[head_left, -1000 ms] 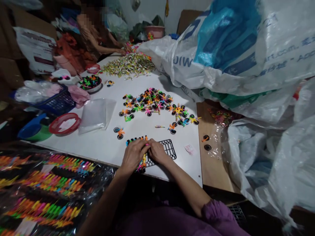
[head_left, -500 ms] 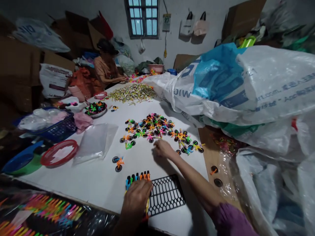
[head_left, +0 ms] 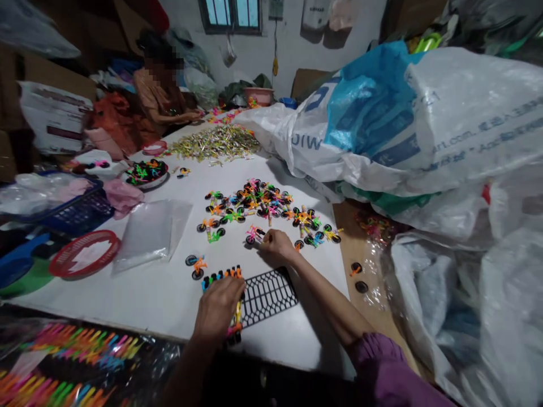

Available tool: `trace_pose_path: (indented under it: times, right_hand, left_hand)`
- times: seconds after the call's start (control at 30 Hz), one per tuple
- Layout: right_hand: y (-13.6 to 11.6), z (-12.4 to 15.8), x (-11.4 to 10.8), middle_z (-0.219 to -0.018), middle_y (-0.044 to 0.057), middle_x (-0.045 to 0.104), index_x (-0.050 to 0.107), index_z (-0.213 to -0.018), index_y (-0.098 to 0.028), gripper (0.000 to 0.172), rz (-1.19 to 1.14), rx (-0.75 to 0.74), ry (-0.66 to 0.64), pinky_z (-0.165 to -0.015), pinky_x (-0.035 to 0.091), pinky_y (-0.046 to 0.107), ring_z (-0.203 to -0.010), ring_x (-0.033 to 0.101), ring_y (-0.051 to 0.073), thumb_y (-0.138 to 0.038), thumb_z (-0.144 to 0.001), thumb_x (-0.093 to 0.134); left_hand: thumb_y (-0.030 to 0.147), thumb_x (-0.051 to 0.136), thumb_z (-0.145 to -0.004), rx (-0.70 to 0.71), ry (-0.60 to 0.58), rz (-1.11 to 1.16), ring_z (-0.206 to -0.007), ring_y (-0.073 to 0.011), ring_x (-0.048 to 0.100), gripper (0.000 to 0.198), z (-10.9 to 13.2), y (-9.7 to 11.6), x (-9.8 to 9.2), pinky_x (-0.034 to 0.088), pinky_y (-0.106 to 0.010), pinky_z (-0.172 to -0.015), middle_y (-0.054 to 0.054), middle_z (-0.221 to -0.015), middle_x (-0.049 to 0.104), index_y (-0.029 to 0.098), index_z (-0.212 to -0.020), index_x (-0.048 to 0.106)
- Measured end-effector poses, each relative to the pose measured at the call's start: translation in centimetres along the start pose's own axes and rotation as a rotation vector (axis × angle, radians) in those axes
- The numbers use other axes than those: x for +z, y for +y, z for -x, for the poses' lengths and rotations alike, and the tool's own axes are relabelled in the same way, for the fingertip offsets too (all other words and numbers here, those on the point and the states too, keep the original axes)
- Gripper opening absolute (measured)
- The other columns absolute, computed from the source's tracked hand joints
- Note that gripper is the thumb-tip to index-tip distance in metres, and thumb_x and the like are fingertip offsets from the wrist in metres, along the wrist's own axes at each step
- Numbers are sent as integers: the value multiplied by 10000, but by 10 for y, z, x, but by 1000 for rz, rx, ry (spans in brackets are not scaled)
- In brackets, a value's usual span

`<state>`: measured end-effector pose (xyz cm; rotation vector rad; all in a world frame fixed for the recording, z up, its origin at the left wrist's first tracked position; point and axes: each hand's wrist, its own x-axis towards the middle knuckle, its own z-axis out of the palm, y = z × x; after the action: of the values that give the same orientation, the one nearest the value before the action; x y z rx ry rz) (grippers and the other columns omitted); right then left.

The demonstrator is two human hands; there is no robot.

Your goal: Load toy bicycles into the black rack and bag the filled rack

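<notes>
My right hand (head_left: 278,246) pinches a small pink toy bicycle (head_left: 253,234) with black wheels, just in front of a loose pile of colourful toy bicycles (head_left: 265,198). Closer to me, a black plastic grid rack (head_left: 269,297) lies on the white table. Several toy bicycles (head_left: 223,275) stand in a row at its left end. My left hand (head_left: 220,305) is closed over that row, hiding its middle. An orange toy bicycle with a blue part (head_left: 197,265) lies alone to the left of the rack.
Left on the table are clear plastic bags (head_left: 146,234), a red basket (head_left: 85,254) and a bowl of bicycle parts (head_left: 146,174). Large white sacks (head_left: 424,124) crowd the right side. Beyond a heap of small tubes (head_left: 212,141), another person (head_left: 159,90) sits working.
My right hand has drawn a pink toy bicycle away from the pile. My left hand stays on the row in the rack. The camera view has shifted, moving the scene up and left.
</notes>
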<state>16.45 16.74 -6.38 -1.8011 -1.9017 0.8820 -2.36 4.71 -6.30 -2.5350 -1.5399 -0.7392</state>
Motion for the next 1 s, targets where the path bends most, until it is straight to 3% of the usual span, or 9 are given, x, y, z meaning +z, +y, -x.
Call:
trace_pose_path:
  times: [0.1,0.17,0.33,0.43,0.6,0.8,0.9,1.0]
  right_hand:
    - [2,46,15,-587,-63,483,548,-743,-151,186,-345,-98,-62,-500,304,180,-525,409,74,-298,-678,642]
    - [4,78,31,-572,-69,465,537,-715,-156,194,-417,-163,-71,-494,293,183,-519,395,75,-321,-680,631]
    - [10,133,67,-651,-25,570,546,-777,-164,65,-534,-51,-113,-564,383,204,-584,523,112,-214,-741,526]
    - [9,145,80,-769,9,602,546,-854,-170,106,-522,-104,-62,-616,417,220,-665,557,132,-192,-771,485]
    - [8,158,92,-846,51,569,542,-827,-171,86,-135,-246,-23,-650,406,242,-738,526,160,-148,-777,476]
    - [12,167,91,-876,63,546,525,-918,-165,154,80,-284,-81,-665,399,247,-773,518,173,-127,-790,447]
    - [9,162,87,-900,73,544,519,-953,-152,184,174,-287,-135,-666,399,255,-785,522,180,-118,-793,435]
    - [6,156,84,-914,77,539,514,-967,-146,167,206,-354,-186,-672,405,262,-782,523,180,-152,-819,437]
  left_hand:
    - [258,443,-896,-40,-72,21,-739,-178,581,206,-6,4,-4,439,-303,-691,-30,-795,640,179,-855,629]
    - [274,452,-892,-68,-89,34,-771,-187,576,209,-9,7,-10,437,-312,-713,-44,-821,634,165,-869,629]
    - [300,451,-894,-149,-2,68,-939,-196,561,234,4,21,-38,419,-335,-837,-64,-982,625,167,-1009,604]
    - [261,449,-890,-121,-75,139,-918,-178,568,214,28,35,-45,436,-312,-819,-52,-961,635,172,-1027,588]
    - [222,418,-892,-93,-138,92,-933,-188,573,232,62,51,-29,435,-348,-860,-65,-987,642,172,-1054,577]
    - [323,481,-878,-44,-124,24,-905,-197,588,243,62,57,-28,441,-342,-841,-62,-983,652,184,-1041,594]
    - [244,441,-896,69,-120,-46,-906,-210,589,208,59,58,-30,437,-370,-824,-47,-1031,650,216,-978,630]
    - [181,397,-905,86,-135,-58,-893,-210,592,253,56,58,-30,440,-372,-798,-45,-1031,654,213,-973,638]
